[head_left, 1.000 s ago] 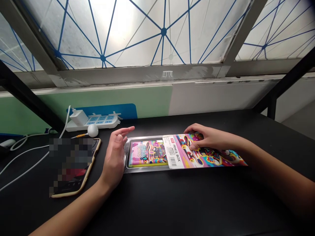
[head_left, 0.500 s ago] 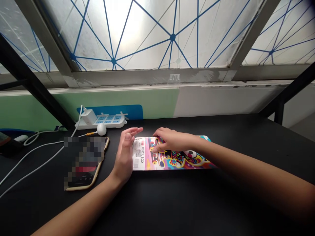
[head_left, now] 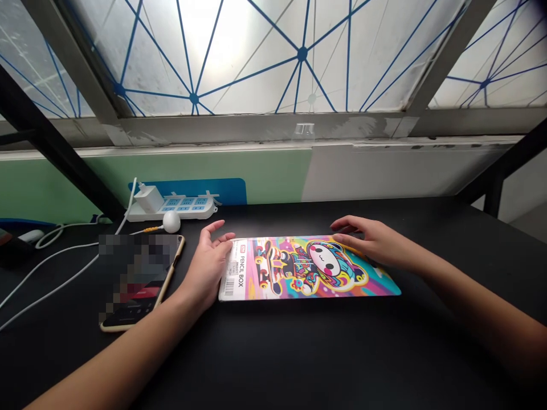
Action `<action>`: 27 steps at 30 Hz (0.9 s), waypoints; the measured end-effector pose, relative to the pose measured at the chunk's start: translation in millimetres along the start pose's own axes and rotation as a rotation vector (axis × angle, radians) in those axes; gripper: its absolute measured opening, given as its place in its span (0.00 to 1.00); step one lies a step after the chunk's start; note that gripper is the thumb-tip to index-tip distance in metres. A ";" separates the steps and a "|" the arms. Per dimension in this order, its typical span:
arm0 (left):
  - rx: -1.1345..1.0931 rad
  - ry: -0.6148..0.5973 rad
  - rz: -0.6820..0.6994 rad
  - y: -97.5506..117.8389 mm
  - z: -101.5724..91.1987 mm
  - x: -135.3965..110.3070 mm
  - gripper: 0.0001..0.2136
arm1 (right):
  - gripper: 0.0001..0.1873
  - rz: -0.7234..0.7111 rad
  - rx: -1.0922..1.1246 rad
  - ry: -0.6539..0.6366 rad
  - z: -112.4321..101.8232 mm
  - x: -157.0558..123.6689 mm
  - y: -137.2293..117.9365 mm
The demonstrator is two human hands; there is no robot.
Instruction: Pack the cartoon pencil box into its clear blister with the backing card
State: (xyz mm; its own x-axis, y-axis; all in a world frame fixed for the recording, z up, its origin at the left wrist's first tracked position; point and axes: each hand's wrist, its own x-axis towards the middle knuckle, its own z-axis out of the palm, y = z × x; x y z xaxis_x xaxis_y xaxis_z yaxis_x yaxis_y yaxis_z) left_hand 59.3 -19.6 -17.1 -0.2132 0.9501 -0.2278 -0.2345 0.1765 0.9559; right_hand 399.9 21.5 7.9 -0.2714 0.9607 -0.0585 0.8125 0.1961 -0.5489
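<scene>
Left hand (head_left: 207,265): fingers parted and extended, thumb at the packet's far left corner, palm side along its left end; no pinch seen.

Right hand (head_left: 378,242): thumb laid on the printed face near the far right edge, fingers curved and set apart from the thumb, tips beyond that edge; whether they touch it cannot be told.

Flat rectangular packet with a glossy multicoloured cardboard face (head_left: 310,267): centre of the frame, lying flat between the hands; hooded cartoon figure printed sideways; right corner rounded. White printed strip (head_left: 236,273) at its left end, lettered PENCIL BOX, with barcode.

Condition, by judgement: the cardboard covers the packet from end to end, so closure looks complete or nearly so; contents hidden. Left over: both hands are not yet clear of it; anything further cannot be told.

Matt black tabletop (head_left: 299,353): beneath all, lower half.

Phone in a cream-edged case (head_left: 171,273): left of centre, beside the left forearm, screen partly pixelated.

Round white plastic piece (head_left: 171,222): above the phone.

White plastic power strip with pale blue sockets (head_left: 183,212): left of centre, against the wall, white cube adapter (head_left: 149,199) seated on it.

Pale green wall panel (head_left: 273,173): behind, mid-frame.

Frosted window with blue lines (head_left: 252,91): across the top.
</scene>
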 end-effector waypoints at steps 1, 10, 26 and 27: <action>-0.001 0.014 0.001 -0.3 0.2 0.9 0.25 | 0.28 0.013 0.008 -0.049 -3.4 -1.3 4.3; 0.049 0.032 -0.048 3.9 3.3 1.2 0.20 | 0.26 -0.006 0.027 -0.208 -4.0 -10.8 -12.0; 0.458 -0.183 0.401 -8.5 -7.0 1.7 0.16 | 0.29 -0.038 -0.030 -0.062 1.3 -9.9 -11.3; 0.546 -0.199 0.424 -8.0 -8.4 1.4 0.15 | 0.29 -0.037 -0.025 -0.061 1.6 -9.7 -11.3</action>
State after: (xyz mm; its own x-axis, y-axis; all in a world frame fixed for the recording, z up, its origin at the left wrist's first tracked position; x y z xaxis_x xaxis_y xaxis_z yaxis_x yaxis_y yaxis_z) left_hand 52.9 -21.8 -26.7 0.0083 0.9851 0.1719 0.3489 -0.1640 0.9227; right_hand 392.5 9.6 13.3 -0.3317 0.9391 -0.0895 0.8136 0.2368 -0.5310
